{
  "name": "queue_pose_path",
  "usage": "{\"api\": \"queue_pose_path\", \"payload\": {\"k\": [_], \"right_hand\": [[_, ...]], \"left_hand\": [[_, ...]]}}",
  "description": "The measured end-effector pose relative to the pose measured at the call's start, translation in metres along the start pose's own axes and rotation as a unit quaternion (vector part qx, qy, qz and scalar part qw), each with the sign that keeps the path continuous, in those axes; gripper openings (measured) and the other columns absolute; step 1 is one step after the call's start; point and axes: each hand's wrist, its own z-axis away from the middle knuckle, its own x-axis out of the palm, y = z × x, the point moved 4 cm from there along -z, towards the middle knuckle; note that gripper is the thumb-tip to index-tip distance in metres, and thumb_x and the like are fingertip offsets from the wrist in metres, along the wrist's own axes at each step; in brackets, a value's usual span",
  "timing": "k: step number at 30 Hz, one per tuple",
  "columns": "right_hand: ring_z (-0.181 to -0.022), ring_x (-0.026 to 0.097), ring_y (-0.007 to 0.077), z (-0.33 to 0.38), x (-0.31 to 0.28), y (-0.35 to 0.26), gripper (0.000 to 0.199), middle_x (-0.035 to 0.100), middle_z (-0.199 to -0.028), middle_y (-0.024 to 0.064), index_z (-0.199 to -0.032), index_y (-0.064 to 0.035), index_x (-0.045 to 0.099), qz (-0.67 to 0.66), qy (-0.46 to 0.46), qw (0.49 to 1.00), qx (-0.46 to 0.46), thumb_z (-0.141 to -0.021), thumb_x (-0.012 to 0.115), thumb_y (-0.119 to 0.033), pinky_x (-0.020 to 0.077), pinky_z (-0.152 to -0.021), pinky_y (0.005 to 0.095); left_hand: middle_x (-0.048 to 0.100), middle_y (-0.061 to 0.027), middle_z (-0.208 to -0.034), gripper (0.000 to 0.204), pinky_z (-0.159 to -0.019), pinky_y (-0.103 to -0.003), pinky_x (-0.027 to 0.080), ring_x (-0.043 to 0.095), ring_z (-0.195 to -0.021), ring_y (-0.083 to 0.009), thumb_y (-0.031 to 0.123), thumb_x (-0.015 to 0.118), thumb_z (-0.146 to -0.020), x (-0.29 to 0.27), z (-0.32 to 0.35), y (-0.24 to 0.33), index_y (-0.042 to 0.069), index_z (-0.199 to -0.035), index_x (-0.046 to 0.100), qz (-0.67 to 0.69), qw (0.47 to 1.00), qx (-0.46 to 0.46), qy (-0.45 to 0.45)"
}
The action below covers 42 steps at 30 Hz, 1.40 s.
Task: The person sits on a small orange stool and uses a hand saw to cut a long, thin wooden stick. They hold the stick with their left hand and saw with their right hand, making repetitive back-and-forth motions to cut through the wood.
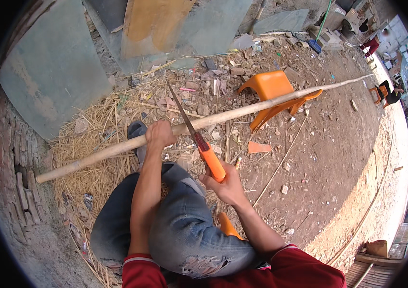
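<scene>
A long pale bamboo pole (117, 148) runs from the lower left to the far right, its right part lying over an orange plastic chair (270, 84) that is tipped over. My left hand (159, 134) is closed around the pole. In my right hand (226, 185) is a hand saw (212, 160), gripped by its orange handle. The narrow dark blade points up and away and crosses the pole just right of my left hand; I cannot tell whether its teeth touch the bamboo. A dark sandal (137, 129) shows beside the pole.
Straw (88, 129) and rubble cover the ground. At left rises a brick wall (24, 158), with grey sheets (53, 77) and a tan board (151, 29) leaning behind. An orange broken piece (259, 147) lies near the chair. Another person (394, 95) sits at far right.
</scene>
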Motion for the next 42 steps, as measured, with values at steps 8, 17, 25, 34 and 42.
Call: {"api": "queue_pose_path", "payload": {"k": [8,17,25,34,42], "right_hand": [[-0.074,0.057,0.0101,0.000,0.005,0.012,0.016,0.062,-0.078,0.0002,-0.091,-0.0020,0.066,-0.061,-0.041,0.997,-0.014,-0.090,0.080,-0.010,0.0458,-0.069,0.0292],[-0.054,0.049,0.0051,-0.001,0.009,0.014,0.023,0.057,-0.066,-0.0033,-0.081,-0.0046,0.063,-0.098,0.007,0.990,0.097,-0.098,0.075,-0.015,0.0372,-0.050,0.0244],[-0.054,0.049,0.0055,-0.005,0.008,0.016,0.033,0.054,-0.060,-0.0036,-0.072,-0.0024,0.061,-0.041,0.040,0.994,0.098,-0.099,0.071,-0.020,0.0377,-0.049,0.0271],[-0.066,0.054,0.0050,0.103,-0.018,0.000,0.016,0.060,-0.070,-0.0021,-0.084,0.0034,0.067,0.010,0.004,0.992,0.129,-0.096,0.064,-0.006,0.0446,-0.059,0.0276],[-0.055,0.049,0.0047,-0.039,0.009,0.026,0.026,0.055,-0.062,-0.0043,-0.075,-0.0014,0.062,-0.027,0.038,0.997,0.063,-0.097,0.064,-0.014,0.0383,-0.050,0.0277]], "left_hand": [[0.079,-0.0196,-0.107,0.037,-0.096,-0.038,0.058,0.076,-0.106,-0.0316,0.024,0.082,-0.072,0.002,-0.001,-0.005,0.003,-0.102,0.082,0.006,1.000,0.012,0.003],[0.079,-0.0199,-0.106,0.033,-0.098,-0.038,0.057,0.076,-0.106,-0.0311,0.022,0.082,-0.072,0.005,-0.004,-0.006,0.002,-0.099,0.081,0.016,1.000,0.021,-0.016],[0.078,-0.0205,-0.107,0.032,-0.098,-0.039,0.058,0.075,-0.107,-0.0320,0.019,0.080,-0.073,0.004,-0.003,-0.005,0.002,-0.101,0.081,0.017,0.999,0.031,-0.009],[0.078,-0.0204,-0.113,0.036,-0.102,-0.040,0.055,0.074,-0.112,-0.0320,0.019,0.080,-0.074,0.000,-0.003,-0.008,0.001,-0.105,0.080,0.033,0.999,0.027,-0.020],[0.078,-0.0198,-0.113,0.035,-0.099,-0.037,0.057,0.075,-0.109,-0.0289,0.017,0.081,-0.071,0.008,-0.005,-0.004,0.005,-0.104,0.081,0.021,1.000,0.021,-0.006]]}}
